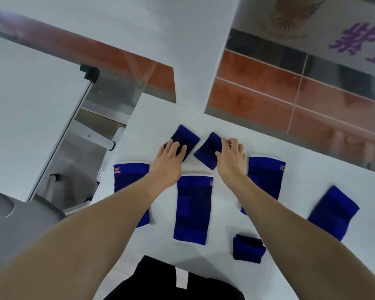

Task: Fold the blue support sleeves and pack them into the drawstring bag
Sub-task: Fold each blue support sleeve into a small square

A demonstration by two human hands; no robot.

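Blue support sleeves lie spread over the white table [312, 161] in the head view. Two folded sleeves sit at the far side: the left hand [168, 159] rests flat on the left folded sleeve [185, 138], fingers straight and slightly spread; the right hand [232, 156] grips the right folded sleeve [206, 152], fingers curled over its edge. Three long flat sleeves [193, 208] lie nearer, another sleeve [333, 213] angled at right, and a small folded one [248, 247] close by. A black bag [158, 278] lies at the near edge.
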